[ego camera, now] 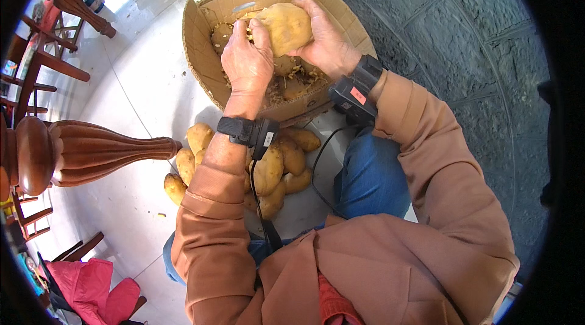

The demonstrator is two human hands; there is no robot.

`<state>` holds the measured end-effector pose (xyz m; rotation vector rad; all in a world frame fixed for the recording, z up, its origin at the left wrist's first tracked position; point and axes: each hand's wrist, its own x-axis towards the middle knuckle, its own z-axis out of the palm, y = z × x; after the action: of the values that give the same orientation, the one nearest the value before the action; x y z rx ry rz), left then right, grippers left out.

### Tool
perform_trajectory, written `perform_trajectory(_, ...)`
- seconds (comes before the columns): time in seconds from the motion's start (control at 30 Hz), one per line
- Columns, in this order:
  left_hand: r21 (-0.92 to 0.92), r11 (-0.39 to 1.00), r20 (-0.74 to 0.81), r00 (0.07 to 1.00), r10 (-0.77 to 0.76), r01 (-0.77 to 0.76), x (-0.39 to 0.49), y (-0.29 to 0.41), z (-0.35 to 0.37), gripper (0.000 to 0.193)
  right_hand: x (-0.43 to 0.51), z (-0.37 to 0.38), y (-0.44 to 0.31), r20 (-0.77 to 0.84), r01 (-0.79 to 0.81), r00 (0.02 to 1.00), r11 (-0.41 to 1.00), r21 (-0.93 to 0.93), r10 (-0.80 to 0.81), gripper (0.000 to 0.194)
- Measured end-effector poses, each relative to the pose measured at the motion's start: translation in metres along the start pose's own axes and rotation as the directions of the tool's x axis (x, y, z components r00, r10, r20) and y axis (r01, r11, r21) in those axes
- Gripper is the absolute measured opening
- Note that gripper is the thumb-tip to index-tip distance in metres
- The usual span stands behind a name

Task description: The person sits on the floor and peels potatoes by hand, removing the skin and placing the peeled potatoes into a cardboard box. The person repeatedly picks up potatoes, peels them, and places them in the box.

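A large yellow-brown potato [287,28] is held over an open cardboard box [205,67]. My right hand [327,39] grips its right side, thumb above and fingers beneath. At its left end, my left hand [249,53] has thumb and fingers closed by pale sprouts; whether it pinches a sprout or the potato cannot be told. Inside the box lie several sprouted potatoes [292,89] and loose sprout bits. Below the box, a pile of potatoes [267,172] rests on the floor, partly hidden by my left forearm.
A turned wooden table leg [114,151] reaches in from the left, close to the potato pile. A dark stone-textured wall [466,60] stands right of the box. Wooden stools [55,67] and a pink cloth [91,284] are at the far left. Black cables hang from both wrist devices.
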<state>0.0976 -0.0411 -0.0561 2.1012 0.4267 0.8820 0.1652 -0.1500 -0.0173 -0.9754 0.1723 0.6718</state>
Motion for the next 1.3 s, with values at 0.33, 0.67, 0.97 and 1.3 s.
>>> perform_trajectory(0.33,-0.300,0.922,0.147,0.967,-0.209,0.245,0.009,-0.005,-0.003,0.037,0.011,-0.011,0.000,-0.035,0.023,0.999,0.998,-0.062,-0.025,0.048)
perform_trajectory(0.67,-0.456,0.649,0.595,0.751,-0.286,0.609,0.012,-0.002,-0.005,0.072,0.025,-0.023,0.002,0.049,0.024,0.998,0.997,0.079,-0.028,0.050)
perform_trajectory(0.97,-0.186,0.956,-0.054,0.974,0.221,-0.227,0.007,-0.004,0.002,0.026,0.012,-0.006,-0.002,0.034,-0.041,0.999,0.998,-0.049,0.043,0.045)
perform_trajectory(1.3,-0.101,0.953,-0.038,0.959,0.282,-0.285,-0.005,0.001,0.008,0.017,0.026,-0.022,0.008,0.089,-0.104,0.991,0.994,0.028,0.101,0.039)
